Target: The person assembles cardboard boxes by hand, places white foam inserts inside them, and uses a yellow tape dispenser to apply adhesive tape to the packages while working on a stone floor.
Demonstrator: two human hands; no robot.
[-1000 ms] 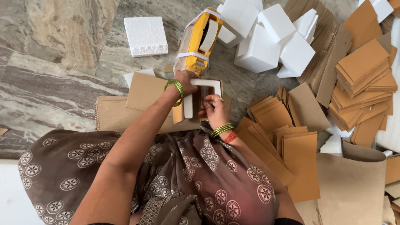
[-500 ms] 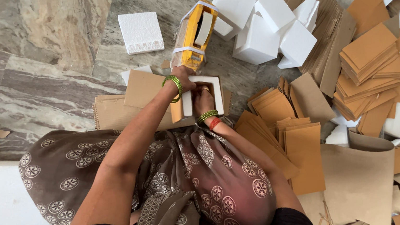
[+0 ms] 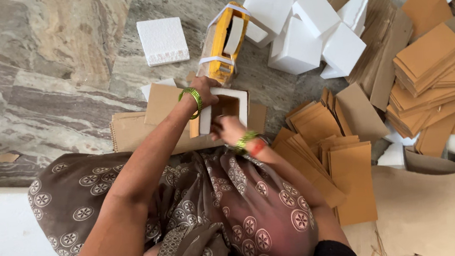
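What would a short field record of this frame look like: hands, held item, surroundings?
left hand: left hand grips the top edge of the white foam frame
right hand: right hand at the frame's lower front, fingers curled; what it pinches cannot be told
under frame: flat brown cardboard sheets on the grey marble floor
beyond frame: yellow item bundled in clear plastic, white foam blocks, square white foam slab
right side: stacks of tan cardboard pieces

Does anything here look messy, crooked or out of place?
Mostly the floor: white foam blocks lie tumbled in a heap, and brown cardboard sheets fan out unevenly. One foam square sits apart from the rest. Nothing looks broken.
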